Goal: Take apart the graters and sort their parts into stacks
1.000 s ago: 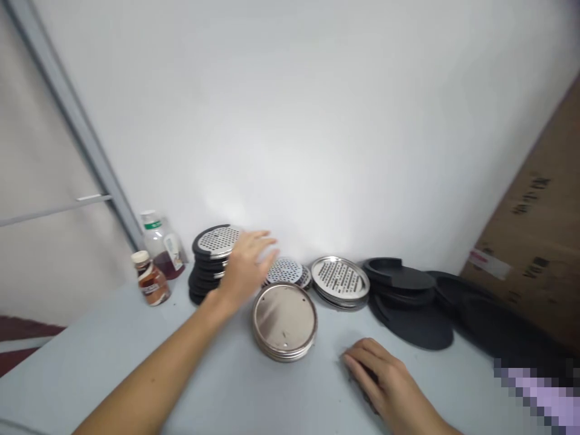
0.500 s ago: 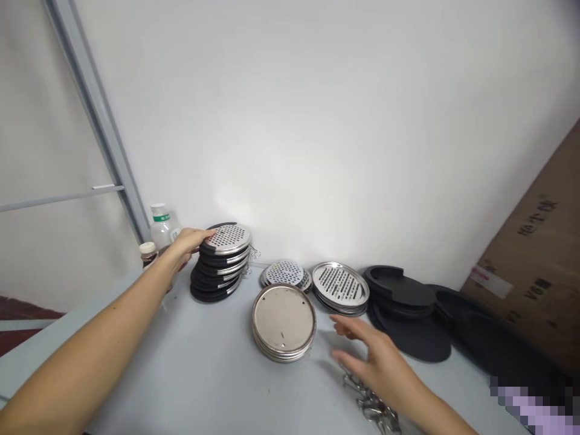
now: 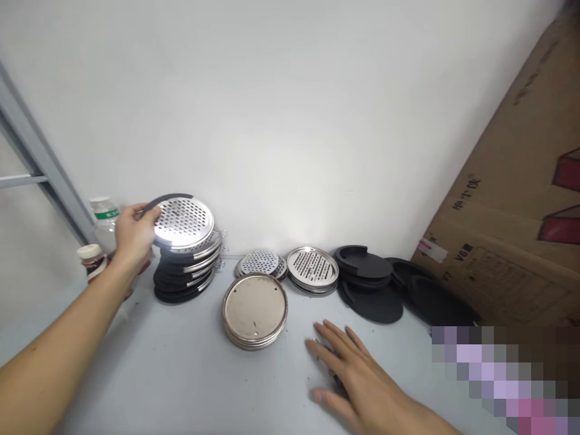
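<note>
My left hand (image 3: 135,234) grips the black edge of a round metal grater (image 3: 183,222), its thumb on the top face. The grater is tilted just over a stack of similar black-edged graters (image 3: 181,284); small wire loops (image 3: 222,249) stick out on the stack's right side. My right hand (image 3: 351,377) is open, fingers spread, low over the table. Under it lie small shiny metal pieces (image 3: 338,386), mostly hidden by the hand. Left of that hand stands a stack of plain round metal discs (image 3: 255,307).
Along the wall sit perforated discs (image 3: 260,263), a stack of slotted grater discs (image 3: 312,267) and black round holders (image 3: 369,269). A clear bottle (image 3: 105,220) and a white-capped jar (image 3: 90,257) stand at left. A large cardboard box (image 3: 507,199) leans at right.
My left hand has lifted the top grater slightly off its stack and tilted it. My right hand has come down lower over the small metal pieces, fingers spreading. The view has shifted right.
</note>
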The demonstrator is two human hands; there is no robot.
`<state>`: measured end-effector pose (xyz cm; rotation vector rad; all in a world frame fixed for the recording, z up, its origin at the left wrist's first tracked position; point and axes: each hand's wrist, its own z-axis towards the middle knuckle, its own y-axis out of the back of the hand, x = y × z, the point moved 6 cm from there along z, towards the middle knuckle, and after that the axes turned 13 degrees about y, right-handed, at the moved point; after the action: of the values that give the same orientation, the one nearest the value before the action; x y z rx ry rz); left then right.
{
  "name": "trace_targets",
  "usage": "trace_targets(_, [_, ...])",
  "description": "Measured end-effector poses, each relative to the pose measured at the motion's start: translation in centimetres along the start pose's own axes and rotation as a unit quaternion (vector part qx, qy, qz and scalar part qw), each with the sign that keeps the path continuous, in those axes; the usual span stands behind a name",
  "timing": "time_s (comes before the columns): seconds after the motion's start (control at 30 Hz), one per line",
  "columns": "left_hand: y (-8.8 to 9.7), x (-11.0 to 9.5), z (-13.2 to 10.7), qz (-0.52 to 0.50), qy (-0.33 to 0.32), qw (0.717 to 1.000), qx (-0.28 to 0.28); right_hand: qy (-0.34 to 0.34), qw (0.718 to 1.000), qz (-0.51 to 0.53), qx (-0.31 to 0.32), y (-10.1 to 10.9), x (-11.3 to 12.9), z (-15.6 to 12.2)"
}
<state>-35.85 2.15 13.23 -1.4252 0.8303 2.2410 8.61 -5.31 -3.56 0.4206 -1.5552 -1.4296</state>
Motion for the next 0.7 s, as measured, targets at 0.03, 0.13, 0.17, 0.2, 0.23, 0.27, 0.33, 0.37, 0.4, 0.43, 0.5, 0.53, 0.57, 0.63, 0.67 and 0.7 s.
trace_targets(0.03, [0.2, -0.6, -0.8, -0.031, -0.001, 1.0, -0.007, 0.0, 1.0, -0.001, 0.008, -0.4, -0.2, -1.1])
trace_targets(0.13, [-0.8, -1.9, -4.5, -0.183, 0.053, 0.981, 0.039, -0.014, 1.0, -0.001, -0.021, -0.5, -1.2, -2.8])
trace_targets(0.17, [-1.6, -1.9, -6.3, -0.24, 0.096, 0.964, 0.067, -0.018, 0.999, 0.004, -0.042, -0.1, -1.5, -2.8])
trace_targets(0.2, [-2.7, -1.9, -8.3, -0.274, 0.138, 0.946, 0.104, -0.021, 0.997, 0.014, -0.073, 0.6, -1.6, -2.4])
trace_targets(0.23, [-3.9, -2.0, -10.4, -0.274, 0.163, 0.936, 0.146, -0.027, 0.993, 0.03, -0.115, 1.7, -1.7, -1.9])
trace_targets(0.27, [-5.2, -1.8, -12.7, -0.267, 0.186, 0.926, 0.19, -0.036, 0.984, 0.056, -0.167, 3.1, -1.7, -1.3])
trace_targets(0.33, [-7.9, -1.1, -17.2, -0.256, 0.248, 0.887, 0.293, -0.057, 0.951, 0.142, -0.269, 6.0, -1.4, 0.2])
trace_targets(0.37, [-8.7, -0.7, -19.0, -0.254, 0.259, 0.877, 0.314, -0.059, 0.932, 0.213, -0.287, 6.9, -1.2, 1.2])
trace_targets(0.4, [-9.2, -0.2, -20.5, -0.25, 0.264, 0.873, 0.324, -0.047, 0.916, 0.295, -0.268, 7.3, -0.7, 2.4])
trace_targets(0.43, [-9.5, 0.1, -21.5, -0.247, 0.261, 0.876, 0.323, -0.042, 0.896, 0.376, -0.231, 7.1, -0.2, 3.6])
trace_targets(0.5, [-9.5, 0.8, -22.4, -0.238, 0.251, 0.887, 0.307, -0.023, 0.849, 0.505, -0.153, 6.1, 1.0, 5.3])
trace_targets(0.53, [-9.4, 1.1, -22.5, -0.236, 0.251, 0.889, 0.302, -0.01, 0.827, 0.549, -0.123, 5.4, 1.4, 5.8])
trace_targets(0.57, [-9.2, 1.3, -22.5, -0.234, 0.258, 0.886, 0.307, 0.005, 0.808, 0.579, -0.105, 4.7, 1.8, 6.0])
trace_targets(0.63, [-9.1, 1.6, -22.5, -0.232, 0.279, 0.861, 0.356, 0.02, 0.782, 0.614, -0.101, 3.7, 1.9, 5.7])
trace_targets(0.67, [-9.1, 1.5, -22.6, -0.23, 0.283, 0.843, 0.396, 0.015, 0.77, 0.628, -0.109, 3.4, 1.7, 5.3])
trace_targets(0.7, [-9.1, 1.2, -22.9, -0.226, 0.276, 0.824, 0.441, 0.003, 0.757, 0.642, -0.12, 3.2, 1.4, 4.9])
